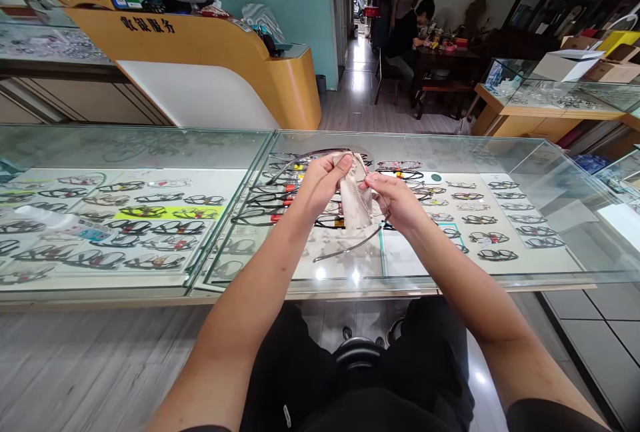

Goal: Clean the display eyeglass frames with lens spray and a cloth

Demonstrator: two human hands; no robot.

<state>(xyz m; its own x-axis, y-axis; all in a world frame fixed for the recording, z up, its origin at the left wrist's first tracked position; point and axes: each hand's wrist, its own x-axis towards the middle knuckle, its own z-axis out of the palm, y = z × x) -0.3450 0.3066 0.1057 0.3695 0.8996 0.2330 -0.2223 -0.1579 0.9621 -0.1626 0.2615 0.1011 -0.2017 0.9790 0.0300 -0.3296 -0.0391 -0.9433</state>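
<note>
Above the glass counter, my left hand (323, 182) pinches a pale beige cloth (356, 205) wrapped over the front of a pair of eyeglasses (353, 247). The cloth hangs down between my hands and hides most of the lenses. My right hand (397, 202) has its fingers closed on the near side of the glasses' frame, at the cloth's edge. One thin dark temple arm sticks out down to the left below the cloth. The other arches behind my left hand.
The glass display case (295, 279) under my hands holds rows of eyeglasses. A clear-and-white bottle (65, 224) lies on the left case. Beyond stand a wooden cashier counter (295, 85), another display case (555, 109) with boxes, and two people at a table (445, 59).
</note>
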